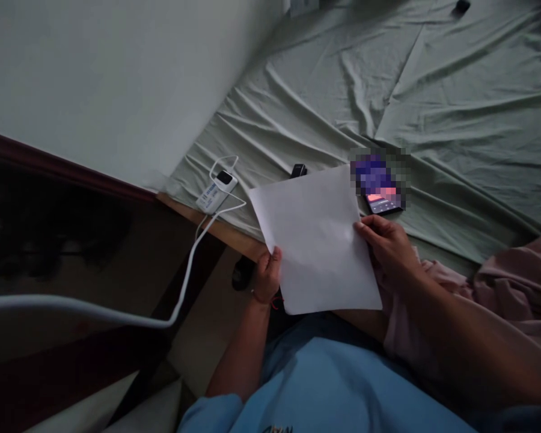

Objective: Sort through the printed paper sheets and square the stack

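I hold a blank white sheet of paper (318,237) in front of me, over the near edge of a bed. My left hand (267,276) grips its left edge near the bottom, thumb on top. My right hand (388,243) pinches the right edge at mid height. Both hands are closed on the sheet, which stays flat and unfolded. A phone (383,201) with a lit screen lies on the sheet of the bed just beyond my right hand.
The bed is covered by a wrinkled pale green bedsheet (433,90). A white power bank (216,189) with a white cable (184,282) lies at the bed corner. A small black object (298,170) sits behind the paper. A pink cloth (514,288) lies at right. Wall at left.
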Motion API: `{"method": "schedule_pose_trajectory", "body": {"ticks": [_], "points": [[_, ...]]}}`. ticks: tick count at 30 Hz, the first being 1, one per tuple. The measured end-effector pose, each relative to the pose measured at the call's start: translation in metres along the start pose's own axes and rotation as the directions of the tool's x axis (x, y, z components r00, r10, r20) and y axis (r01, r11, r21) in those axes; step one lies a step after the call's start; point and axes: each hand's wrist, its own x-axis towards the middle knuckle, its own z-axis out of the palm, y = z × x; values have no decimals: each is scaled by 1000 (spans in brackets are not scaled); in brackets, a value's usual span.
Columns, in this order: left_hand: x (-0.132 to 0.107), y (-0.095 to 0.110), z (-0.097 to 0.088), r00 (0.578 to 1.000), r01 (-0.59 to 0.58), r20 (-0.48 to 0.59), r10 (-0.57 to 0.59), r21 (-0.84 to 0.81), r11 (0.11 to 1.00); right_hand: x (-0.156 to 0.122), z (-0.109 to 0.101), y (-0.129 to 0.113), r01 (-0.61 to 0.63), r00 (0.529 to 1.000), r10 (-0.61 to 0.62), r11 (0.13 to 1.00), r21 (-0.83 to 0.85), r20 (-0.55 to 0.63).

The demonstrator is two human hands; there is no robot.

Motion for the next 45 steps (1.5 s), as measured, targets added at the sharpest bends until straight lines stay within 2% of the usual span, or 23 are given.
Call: {"method": "schedule_pose_trajectory", "body": {"ticks": [4,12,16,19,22,28,36,45], "points": [[1,2,0,992,-21,123,28,-52,998,0,0,1,-15,1000,15,1000,-21,-13],[3,2,6,999,16,41,-9,-164,986,5,0,7,75,997,-74,996,-46,13],[2,0,6,999,-37,33,39,-85,996,10,-3,14,182,983,-178,965,-190,39],[0,1,8,980,-194,-36,194,10,981,14,-8,16,229,971,-238,938,-260,-5],[-2,5,11,955,-291,-15,295,124,949,16,-12,15,239,963,-265,919,-314,-43],[-2,12,20,932,-330,-53,358,277,902,17,-10,12,332,908,-414,803,-495,-64],[-1,15,22,922,-331,-102,373,289,898,18,-10,18,291,913,-406,713,-638,-38],[0,13,22,932,-313,-85,353,305,900,10,-7,19,259,905,-421,653,-712,-56]]}}
